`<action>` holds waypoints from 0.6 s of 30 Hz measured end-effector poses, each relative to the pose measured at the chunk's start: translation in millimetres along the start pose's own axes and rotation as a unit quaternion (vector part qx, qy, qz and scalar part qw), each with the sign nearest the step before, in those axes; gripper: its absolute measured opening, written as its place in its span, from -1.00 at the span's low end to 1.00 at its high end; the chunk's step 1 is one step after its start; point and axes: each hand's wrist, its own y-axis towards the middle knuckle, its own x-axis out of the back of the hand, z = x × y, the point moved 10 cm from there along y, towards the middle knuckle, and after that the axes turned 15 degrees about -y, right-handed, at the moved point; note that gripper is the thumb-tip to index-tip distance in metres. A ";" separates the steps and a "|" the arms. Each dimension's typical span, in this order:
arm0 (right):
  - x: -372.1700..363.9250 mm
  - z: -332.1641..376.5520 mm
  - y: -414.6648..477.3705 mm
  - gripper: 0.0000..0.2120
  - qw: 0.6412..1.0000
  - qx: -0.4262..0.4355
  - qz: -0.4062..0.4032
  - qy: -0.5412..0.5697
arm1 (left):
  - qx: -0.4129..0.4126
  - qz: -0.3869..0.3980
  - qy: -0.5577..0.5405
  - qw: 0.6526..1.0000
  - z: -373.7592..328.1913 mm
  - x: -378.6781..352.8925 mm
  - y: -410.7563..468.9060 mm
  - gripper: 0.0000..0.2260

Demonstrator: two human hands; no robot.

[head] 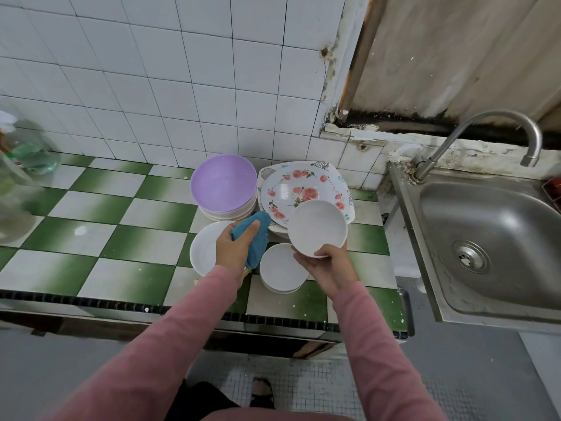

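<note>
My right hand (pixel 329 267) grips the near rim of a small white plate (pixel 317 227), tilted up above the counter. A blue cloth (pixel 256 237) is bunched in my left hand (pixel 235 246), just left of that plate. Under my hands a stack of small white dishes (pixel 279 268) sits near the counter's front edge, and a white plate (pixel 205 247) lies to its left, partly hidden by my left hand. Behind them stand a purple bowl (pixel 223 183) on stacked white bowls and a rose-patterned plate (pixel 303 189).
The green-and-white checked counter (pixel 121 214) stretches left to plastic bottles (pixel 18 165) at the far left. A steel sink (pixel 491 238) with a curved tap (pixel 473 138) lies to the right. White tiled wall (pixel 182 71) rises behind.
</note>
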 end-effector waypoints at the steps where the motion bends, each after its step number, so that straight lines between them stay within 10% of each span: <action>1: -1.5 -1.0 1.5 -0.30 0.999 -0.003 0.007 0.043 | -0.003 0.003 -0.004 1.000 0.0 -1.5 -0.8 -0.68; 9: -17.0 -7.4 -0.2 -0.35 0.995 -0.047 0.054 0.072 | -0.084 0.011 -0.079 0.993 -29.9 -16.2 -15.9 -0.83; 18: -42.3 -3.6 2.9 -0.35 0.996 -0.027 0.083 0.024 | -0.316 0.135 0.081 0.936 -67.5 -65.1 -61.4 -0.80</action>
